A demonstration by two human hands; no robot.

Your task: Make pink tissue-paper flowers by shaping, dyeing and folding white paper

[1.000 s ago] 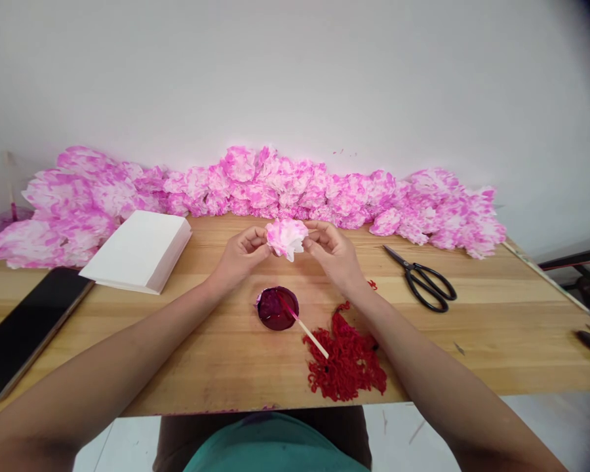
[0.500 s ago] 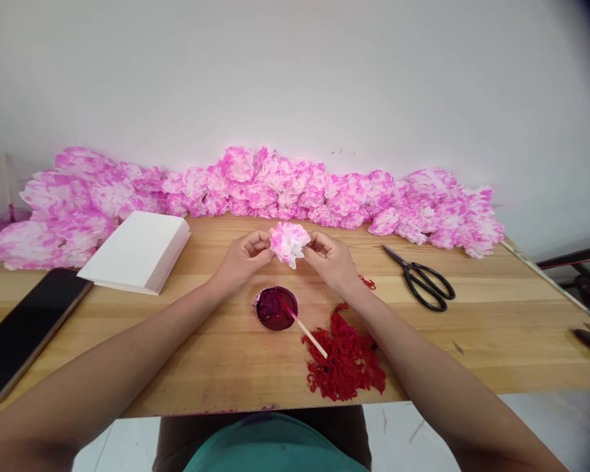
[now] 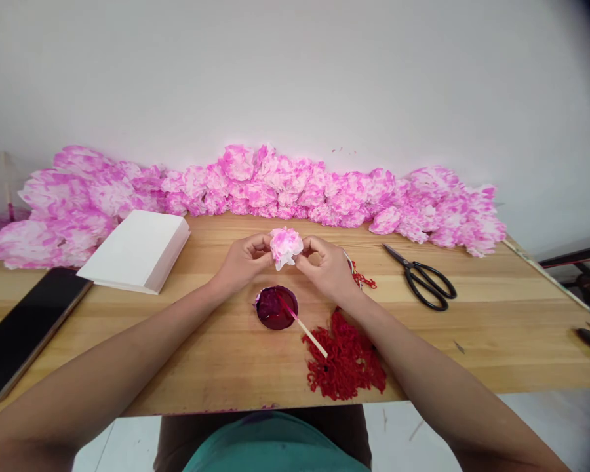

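A small pink-and-white paper flower (image 3: 286, 247) is held up between my two hands over the table. My left hand (image 3: 244, 261) pinches its left edge with thumb and bent fingers. On the other side, my right hand (image 3: 327, 265) grips the right edge in the same way. Just below sits a round dish of dark magenta dye (image 3: 270, 313), with a wooden stick (image 3: 311, 337) leaning out of it. The stick's pale end rests over a heap of red yarn (image 3: 347, 367) beside my right forearm.
A long row of pink paper flowers (image 3: 285, 187) lines the wall. A stack of white paper (image 3: 135, 249) and a black phone (image 3: 29, 331) lie on the left. Black-handled scissors (image 3: 425, 278) are at the right, and red yarn scraps (image 3: 362, 278) lie behind my right wrist.
The flower has turned slightly and looks more gathered. My right hand has shifted a little left and down; red scraps by the right wrist now show more.
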